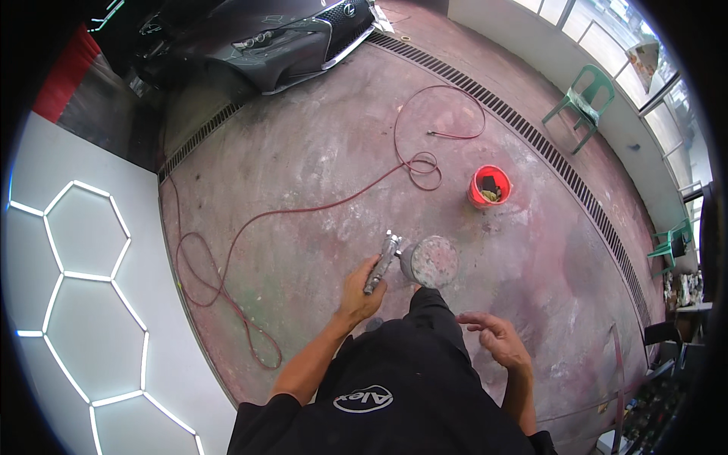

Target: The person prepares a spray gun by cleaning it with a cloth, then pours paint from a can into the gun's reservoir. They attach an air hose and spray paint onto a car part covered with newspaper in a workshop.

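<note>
Silver spray gun point(384, 262) at five o'clock near centre, round paint-flecked cup point(434, 260) at its three o'clock, left hand's point(359, 294) fingers wrapped around the gun, right hand point(498, 340) at four o'clock, fingers loosely curled.

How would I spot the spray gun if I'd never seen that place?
Start at the dark car at the top and go down across the floor to the person's left hand. That hand holds the spray gun, with a round, paint-blotched cup beside it. Unlike the red bucket farther right, it's shiny, silvery metal.
</note>
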